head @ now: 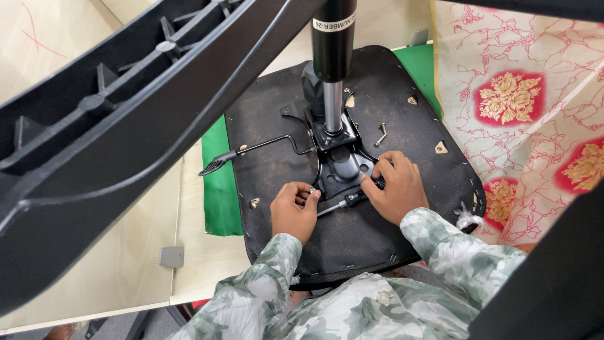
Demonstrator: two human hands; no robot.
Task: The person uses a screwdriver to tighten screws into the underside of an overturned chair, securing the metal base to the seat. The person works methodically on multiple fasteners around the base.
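Black chair base [94, 113] blocks view; right hand [397, 186] hides screwdriver [349, 200].

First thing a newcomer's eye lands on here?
Likely the big black chair base arching across the upper left, close to the camera, with the gas cylinder rising at top centre. Below it, on the upturned black seat, both hands work at the metal mounting plate: the left hand pinches a small fastener, and the right hand grips a screwdriver.
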